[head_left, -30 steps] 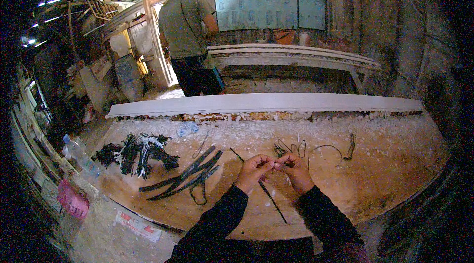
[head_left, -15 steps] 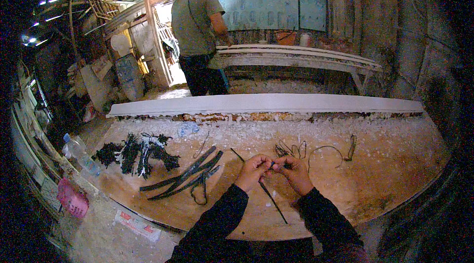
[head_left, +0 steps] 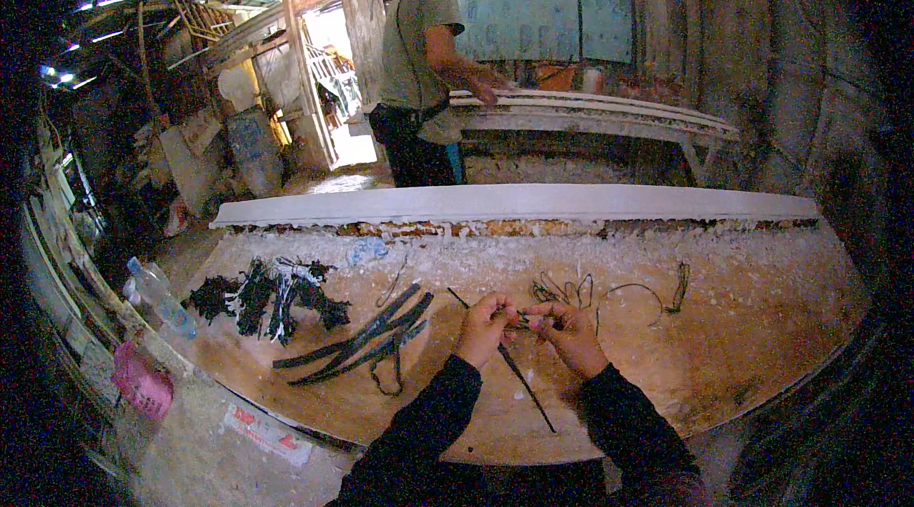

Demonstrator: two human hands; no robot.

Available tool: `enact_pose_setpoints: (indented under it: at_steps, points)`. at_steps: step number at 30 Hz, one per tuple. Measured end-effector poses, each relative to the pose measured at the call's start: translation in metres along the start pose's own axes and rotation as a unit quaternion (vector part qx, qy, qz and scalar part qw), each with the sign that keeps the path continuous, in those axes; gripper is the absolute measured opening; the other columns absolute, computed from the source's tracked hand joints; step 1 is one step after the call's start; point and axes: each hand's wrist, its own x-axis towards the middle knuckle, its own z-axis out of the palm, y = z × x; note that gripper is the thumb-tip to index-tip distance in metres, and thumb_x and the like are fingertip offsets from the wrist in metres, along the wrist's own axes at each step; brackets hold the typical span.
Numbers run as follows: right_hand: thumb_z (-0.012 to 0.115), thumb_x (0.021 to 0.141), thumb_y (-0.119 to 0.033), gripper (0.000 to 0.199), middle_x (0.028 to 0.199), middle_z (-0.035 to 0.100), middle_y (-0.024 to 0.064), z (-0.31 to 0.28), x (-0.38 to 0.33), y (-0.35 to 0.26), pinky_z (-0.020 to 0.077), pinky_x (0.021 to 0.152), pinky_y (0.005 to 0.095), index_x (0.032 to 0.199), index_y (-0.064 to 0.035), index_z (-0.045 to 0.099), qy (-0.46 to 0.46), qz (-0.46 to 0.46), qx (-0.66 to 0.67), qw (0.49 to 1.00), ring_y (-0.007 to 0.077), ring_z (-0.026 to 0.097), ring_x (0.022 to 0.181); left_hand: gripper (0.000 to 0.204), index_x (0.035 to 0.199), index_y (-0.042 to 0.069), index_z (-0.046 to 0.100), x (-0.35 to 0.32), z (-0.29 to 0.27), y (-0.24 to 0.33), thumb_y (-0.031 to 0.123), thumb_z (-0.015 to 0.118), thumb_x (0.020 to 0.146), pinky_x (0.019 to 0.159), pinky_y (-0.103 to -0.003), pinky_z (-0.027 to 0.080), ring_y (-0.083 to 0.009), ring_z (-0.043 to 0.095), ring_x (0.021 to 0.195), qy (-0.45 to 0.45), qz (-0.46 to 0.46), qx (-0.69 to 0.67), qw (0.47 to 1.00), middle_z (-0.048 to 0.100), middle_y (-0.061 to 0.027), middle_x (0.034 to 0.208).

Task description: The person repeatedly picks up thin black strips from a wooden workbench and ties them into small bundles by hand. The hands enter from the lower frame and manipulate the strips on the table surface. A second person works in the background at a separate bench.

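Note:
My left hand [head_left: 486, 328] and my right hand [head_left: 569, 334] meet over the wooden table top [head_left: 657, 383], fingertips pinched. Between them is a small dark strand [head_left: 520, 320], mostly hidden by the fingers. Beneath my left hand a narrow black strip [head_left: 528, 393] runs slantwise, its far end poking out beyond the fingers. To the left lie several flat black strips [head_left: 347, 347], crossing each other. Farther left are shaggy black bundles [head_left: 252, 302], partly whitened. Thin dark cord [head_left: 569, 288] curls just beyond my right hand, with more cord [head_left: 680, 288] to its right.
A long white moulding [head_left: 514, 199] borders the table's far edge. Off the left edge are a clear plastic bottle [head_left: 162, 298] and a pink plastic item [head_left: 143, 381]. Beyond, a person [head_left: 419, 59] stands at a long bench [head_left: 590, 117].
My hands stay nearly in place, the fingertips now slightly farther apart with more of the dark strand showing. The person beyond has turned and moved right, an arm now reaching over the bench.

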Motion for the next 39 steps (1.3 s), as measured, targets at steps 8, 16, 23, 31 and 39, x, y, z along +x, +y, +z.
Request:
enact_pose_setpoints:
  at_steps: [8, 16, 23, 31, 39]
  points:
    - [0.056, 0.079, -0.005, 0.01, 0.082, 0.06, 0.0043, 0.005, 0.001, 0.012, 0.0457, 0.067, 0.0243, 0.089, -0.0015, 0.057, 0.059, -0.01, 0.072, 0.996, 0.012, 0.055, 0.073, 0.016, 0.096, 0.007, 0.048, 0.003, -0.006, 0.003, 0.014, 0.054, 0.083, 0.054, -0.022, 0.045, -0.008, 0.052, 0.066, -0.065, -0.081, -0.139, 0.985, 0.055, -0.0002, 0.077]
    - [0.049, 0.079, 0.0, 0.011, 0.087, 0.058, 0.0083, 0.01, -0.01, -0.01, 0.0483, 0.068, 0.028, 0.089, -0.0004, 0.054, 0.03, -0.005, -0.012, 0.999, 0.0185, 0.057, 0.079, 0.018, 0.093, 0.007, 0.055, -0.003, 0.0, 0.019, 0.015, 0.061, 0.078, 0.054, -0.021, 0.044, -0.0061, 0.052, 0.065, -0.127, -0.144, -0.094, 0.977, 0.059, 0.0007, 0.082]
    - [0.059, 0.073, -0.005, 0.012, 0.081, 0.059, 0.0139, 0.017, -0.008, -0.013, 0.0447, 0.069, 0.0336, 0.085, -0.0021, 0.06, 0.075, -0.13, -0.285, 0.947, 0.0264, 0.057, 0.076, 0.016, 0.087, 0.005, 0.056, 0.005, -0.008, -0.005, 0.015, 0.062, 0.077, 0.049, -0.02, 0.041, -0.0077, 0.052, 0.056, -0.108, -0.136, -0.027, 0.984, 0.06, -0.0024, 0.08]
    - [0.056, 0.074, -0.019, 0.024, 0.079, 0.059, 0.0163, 0.042, 0.06, -0.003, 0.0446, 0.068, 0.0425, 0.095, -0.008, 0.058, -0.128, -0.156, -0.515, 0.833, 0.0333, 0.056, 0.074, 0.011, 0.088, 0.004, 0.054, 0.029, -0.041, -0.056, 0.008, 0.046, 0.081, 0.055, -0.025, 0.044, -0.0134, 0.054, 0.064, 0.085, -0.025, -0.074, 0.993, 0.059, -0.0042, 0.077]
    - [0.047, 0.077, -0.024, 0.026, 0.092, 0.061, 0.0114, 0.205, 0.19, 0.001, 0.0434, 0.074, 0.0439, 0.089, -0.0089, 0.064, 0.001, -0.027, -0.494, 0.869, 0.0269, 0.059, 0.084, 0.031, 0.097, 0.008, 0.054, 0.081, -0.124, -0.022, 0.03, 0.035, 0.087, 0.077, -0.034, 0.044, -0.018, 0.054, 0.085, 0.058, -0.075, -0.505, 0.858, 0.057, -0.0079, 0.094]
